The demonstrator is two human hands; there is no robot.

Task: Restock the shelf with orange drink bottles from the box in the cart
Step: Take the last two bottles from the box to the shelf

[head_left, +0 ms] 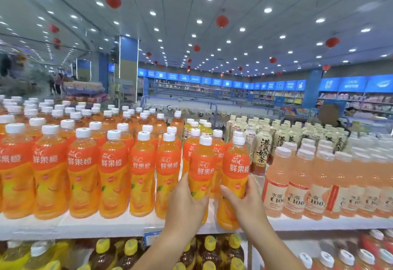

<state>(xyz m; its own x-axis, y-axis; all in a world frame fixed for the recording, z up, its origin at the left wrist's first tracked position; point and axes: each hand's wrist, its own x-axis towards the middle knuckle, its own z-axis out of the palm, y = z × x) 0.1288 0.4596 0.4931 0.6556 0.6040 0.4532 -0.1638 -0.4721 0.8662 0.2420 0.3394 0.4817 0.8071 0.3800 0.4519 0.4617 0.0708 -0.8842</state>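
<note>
Rows of orange drink bottles (112,171) with white caps and orange labels fill the left half of the white top shelf (106,225). My left hand (187,203) grips one orange bottle (202,163) at the right end of the front row. My right hand (246,201) grips another orange bottle (236,163) just to its right. Both bottles stand upright at the shelf's front edge, their bases hidden behind my hands. The box and the cart are out of view.
Pale pink drink bottles (295,186) stand right of the held bottles, with milk tea bottles (262,148) behind them. The lower shelf holds yellow-capped dark bottles (129,250) and white-capped bottles (344,259). A person (329,114) is beyond the shelf at the far right.
</note>
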